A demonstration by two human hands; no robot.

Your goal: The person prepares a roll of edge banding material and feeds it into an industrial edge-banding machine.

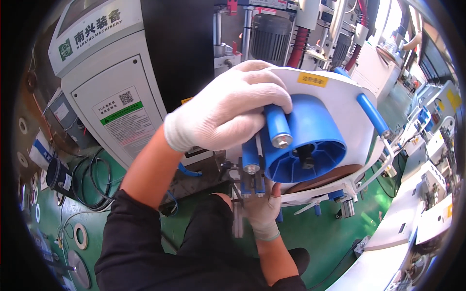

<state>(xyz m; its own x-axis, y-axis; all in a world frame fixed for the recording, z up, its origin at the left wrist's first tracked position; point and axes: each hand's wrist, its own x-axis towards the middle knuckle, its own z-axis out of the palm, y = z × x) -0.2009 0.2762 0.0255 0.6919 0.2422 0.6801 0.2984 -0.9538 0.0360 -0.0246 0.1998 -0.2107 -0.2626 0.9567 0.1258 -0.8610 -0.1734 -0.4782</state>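
Note:
My left hand [233,109], in a white knitted glove, curls closed round the upper end of a short blue roller [277,127]. Right beside it is a wide blue hub [310,116] with a ribbed, hollow end, fixed on a white round plate [335,92]. A second narrow blue roller [250,156] stands below the left hand. Under the rollers is my gloved right hand [263,213], its thumb pointing up with a bare tip. Its other fingers are mostly hidden at a metal bracket [238,213], so their grip is unclear.
Another blue roller [373,115] sticks out at the plate's right side. A white machine cabinet [111,92] stands at the left, with a motor [270,38] behind. Coiled black cable [92,182] and a black bucket [59,177] are on the green floor. White machinery [398,218] lines the right.

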